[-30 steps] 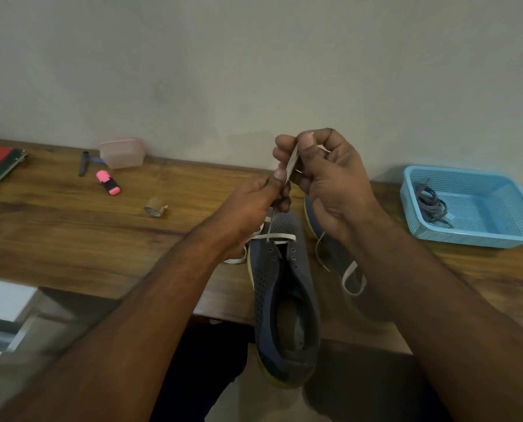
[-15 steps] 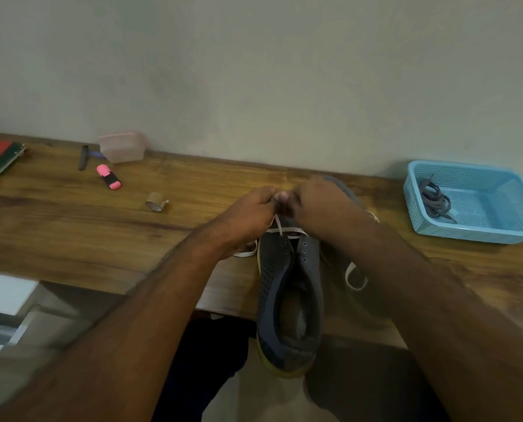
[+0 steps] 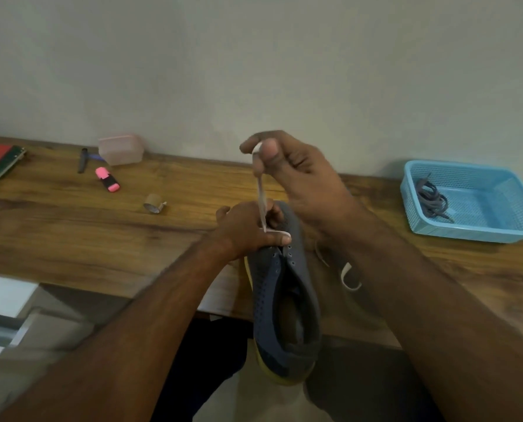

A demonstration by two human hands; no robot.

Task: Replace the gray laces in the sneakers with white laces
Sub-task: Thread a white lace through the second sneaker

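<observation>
One gray perforated sneaker [image 3: 284,300] lies on the wooden counter [image 3: 71,239], steadied by the left hand [image 3: 248,229]. At 12 o'clock, the right hand [image 3: 296,172] fingers pinch one flat white lace [image 3: 261,199].

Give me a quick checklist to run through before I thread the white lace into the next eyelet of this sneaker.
1. White lace pinched by right hand: ok.
2. Lace taut, no slack loop: ok.
3. Left hand steadying gray sneaker: ok.
4. Next eyelets uncovered below the first crossing: ok.
5. Old gray laces out of the way in blue basket: ok.
6. Both lace ends even: cannot tell.
</observation>
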